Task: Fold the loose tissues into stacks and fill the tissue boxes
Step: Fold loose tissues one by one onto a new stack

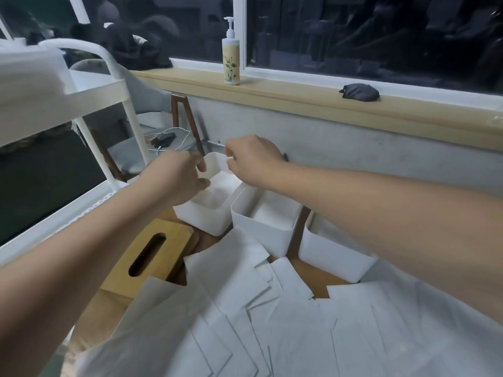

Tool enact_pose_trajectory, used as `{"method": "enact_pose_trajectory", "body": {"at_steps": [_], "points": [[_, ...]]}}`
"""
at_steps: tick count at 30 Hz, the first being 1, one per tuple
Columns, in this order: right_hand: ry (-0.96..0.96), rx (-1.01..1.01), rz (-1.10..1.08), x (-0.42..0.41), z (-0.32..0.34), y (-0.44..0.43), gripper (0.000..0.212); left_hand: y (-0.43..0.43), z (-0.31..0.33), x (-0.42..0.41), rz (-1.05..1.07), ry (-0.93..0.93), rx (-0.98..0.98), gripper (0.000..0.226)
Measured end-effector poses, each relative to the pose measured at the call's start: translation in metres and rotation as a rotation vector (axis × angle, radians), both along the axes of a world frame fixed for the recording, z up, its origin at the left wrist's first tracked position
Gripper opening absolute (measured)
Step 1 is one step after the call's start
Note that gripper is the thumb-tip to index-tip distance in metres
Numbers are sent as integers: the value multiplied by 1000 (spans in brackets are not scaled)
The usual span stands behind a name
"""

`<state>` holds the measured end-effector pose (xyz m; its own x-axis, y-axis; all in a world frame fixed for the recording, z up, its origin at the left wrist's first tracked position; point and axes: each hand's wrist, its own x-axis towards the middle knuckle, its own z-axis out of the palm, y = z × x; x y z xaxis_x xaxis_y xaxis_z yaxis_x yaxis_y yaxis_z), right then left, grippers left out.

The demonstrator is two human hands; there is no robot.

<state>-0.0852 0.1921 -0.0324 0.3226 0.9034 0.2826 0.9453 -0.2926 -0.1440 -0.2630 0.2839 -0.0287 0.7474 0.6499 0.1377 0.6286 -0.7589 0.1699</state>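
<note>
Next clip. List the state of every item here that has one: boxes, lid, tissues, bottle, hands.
Left box: open, tissues inside, far rim gripped by left hand and right hand.
Middle box: open, tissues inside.
Right box: open, contents hidden by the arm.
Wooden lid: off, lying flat on the table.
Loose tissues: spread over the table, not boxed.
Pump bottle: upright on the sill.

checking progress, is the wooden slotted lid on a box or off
Off. The wooden slotted lid lies on the table beside the white plastic boxes, all three open-topped.
</note>
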Motion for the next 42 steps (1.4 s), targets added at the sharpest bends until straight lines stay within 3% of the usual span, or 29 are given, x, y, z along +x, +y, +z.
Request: {"method": "enact_pose_trajectory", "body": {"at_steps": [6, 16, 29, 36, 42], "points": [[149, 198, 38, 8, 15, -95, 15, -64, 17, 20, -185, -354, -21, 18], [171, 292, -238, 50, 27, -355, 5, -255, 30, 102, -581, -394, -182, 14], [176, 307, -554, 80, 16, -616, 7, -464, 20, 201, -829, -257, -345, 20], [216, 229, -776, 110, -23, -728, 5, -535, -21, 265, -902, -99, -381, 44], [345, -5, -950, 127, -58, -794, 52, -565, -60, 315, -813, 118, -299, 84]]}}
